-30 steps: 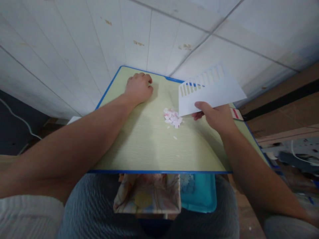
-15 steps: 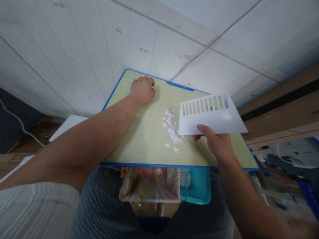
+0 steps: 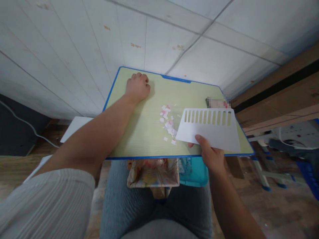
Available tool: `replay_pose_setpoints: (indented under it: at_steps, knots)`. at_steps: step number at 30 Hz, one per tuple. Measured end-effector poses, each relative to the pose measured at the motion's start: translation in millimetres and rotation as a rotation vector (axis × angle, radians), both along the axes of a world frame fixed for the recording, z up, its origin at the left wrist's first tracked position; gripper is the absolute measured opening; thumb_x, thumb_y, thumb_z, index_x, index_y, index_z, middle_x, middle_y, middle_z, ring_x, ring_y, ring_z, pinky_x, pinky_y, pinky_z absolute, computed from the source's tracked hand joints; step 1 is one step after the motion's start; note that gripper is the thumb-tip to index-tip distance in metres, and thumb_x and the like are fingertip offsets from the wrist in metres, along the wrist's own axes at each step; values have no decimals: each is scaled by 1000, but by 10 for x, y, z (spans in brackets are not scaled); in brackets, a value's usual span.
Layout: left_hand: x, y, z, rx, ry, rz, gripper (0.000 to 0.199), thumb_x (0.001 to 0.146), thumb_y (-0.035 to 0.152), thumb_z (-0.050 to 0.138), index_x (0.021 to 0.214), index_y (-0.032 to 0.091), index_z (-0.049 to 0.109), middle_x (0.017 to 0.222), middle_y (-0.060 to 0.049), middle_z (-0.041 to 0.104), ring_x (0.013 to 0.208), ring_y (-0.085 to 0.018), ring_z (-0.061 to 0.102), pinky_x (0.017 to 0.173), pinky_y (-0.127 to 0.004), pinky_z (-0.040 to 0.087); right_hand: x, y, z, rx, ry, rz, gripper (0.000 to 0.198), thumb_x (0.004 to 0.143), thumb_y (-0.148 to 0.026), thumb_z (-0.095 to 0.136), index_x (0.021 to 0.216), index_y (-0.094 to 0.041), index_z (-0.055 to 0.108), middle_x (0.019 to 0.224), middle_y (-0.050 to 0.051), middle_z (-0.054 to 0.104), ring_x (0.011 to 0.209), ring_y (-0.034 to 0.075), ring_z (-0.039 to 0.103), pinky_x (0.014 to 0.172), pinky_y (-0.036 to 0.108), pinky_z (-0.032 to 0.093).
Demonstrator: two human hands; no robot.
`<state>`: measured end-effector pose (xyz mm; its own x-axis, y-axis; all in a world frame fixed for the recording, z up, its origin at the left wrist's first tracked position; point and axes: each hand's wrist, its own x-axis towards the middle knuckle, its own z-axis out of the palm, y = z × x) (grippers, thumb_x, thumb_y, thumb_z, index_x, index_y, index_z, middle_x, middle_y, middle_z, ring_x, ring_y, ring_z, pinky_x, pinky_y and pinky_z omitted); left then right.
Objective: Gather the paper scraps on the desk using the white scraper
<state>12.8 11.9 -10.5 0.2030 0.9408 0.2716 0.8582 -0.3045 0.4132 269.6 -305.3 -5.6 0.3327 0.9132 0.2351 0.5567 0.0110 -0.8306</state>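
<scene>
- White slotted sheet [image 3: 211, 132], pinched in the right hand [image 3: 210, 154], thumb on top and fingers underneath, spans the worktop's [image 3: 139, 146] right part near the front edge.
- Its row of slots faces the back edge; whether the far side touches the surface cannot be told.
- Thin and seemingly light, the sheet looks stiff enough to keep flat from a one-sided grip; its smooth face may prove slippery.
- The narrow strips between slots are likely the weakest part, making the broad, solid margin toward the front edge the sounder hold.
- Just beside the sheet's left corner lies a loose scatter of pale paper scraps [image 3: 169, 127], probably weightless enough to shift at a brush.
- Near the back left corner, the left hand [image 3: 138, 87] rests with fingers loosely curled; anything beneath its palm is hidden.
</scene>
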Motion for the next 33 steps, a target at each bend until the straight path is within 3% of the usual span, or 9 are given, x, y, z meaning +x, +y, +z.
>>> replay_pose_setpoints:
  at_steps: [2,5,9,11,18,22,27,33]
  knots:
    - [-24,-2,-3,-28,-22,-1,42,107,38,63,145,29,81,154,-11,78,158,-39,58,133,-60,49,-29,-10,27,-12,19,26,53,106,-61,77,61,-32,74,76,6,82,89,37,79,122,62,60]
    - [-46,-49,26,-80,-23,21,51,110,46,59,153,24,76,158,-7,76,156,-30,52,134,-54,43,-67,-14,52,-45,66,90,50,105,-61,78,64,-32,75,74,6,81,85,36,80,114,61,64]
    - [-57,-138,93,-86,19,24,55,108,34,53,158,22,73,163,-7,71,147,-25,55,133,-50,43,-9,-55,72,-67,74,82,49,105,-59,78,63,-32,73,71,7,79,77,34,78,97,57,70]
    - [-63,-156,109,-79,26,18,58,106,32,50,158,23,73,160,-8,71,145,-25,56,133,-49,43,103,-108,84,-67,80,58,48,104,-57,79,64,-32,74,69,7,78,75,34,77,91,56,71]
    - [-23,-99,67,-87,63,29,61,106,42,50,158,22,73,160,-9,69,152,-30,52,138,-51,42,538,-332,113,-135,113,6,34,94,-47,89,67,-32,74,70,5,78,75,33,77,90,55,74]
    - [2,-76,44,-87,21,31,57,106,48,55,155,30,76,161,-4,69,156,-34,48,139,-56,41,554,-316,99,-148,160,-54,32,93,-49,90,72,-33,71,63,2,73,74,34,78,87,55,75]
    - [-31,-97,52,-108,-5,12,48,107,46,59,150,36,78,168,0,68,160,-36,46,139,-60,38,589,-325,66,-240,233,-23,28,89,-48,93,75,-34,73,64,1,75,71,33,78,74,50,75]
    - [-48,-104,54,-92,94,42,49,112,42,51,152,24,72,161,-5,68,156,-28,48,138,-46,40,429,-264,129,-239,265,-35,35,101,-51,86,73,-32,76,70,5,78,73,33,79,84,54,75]
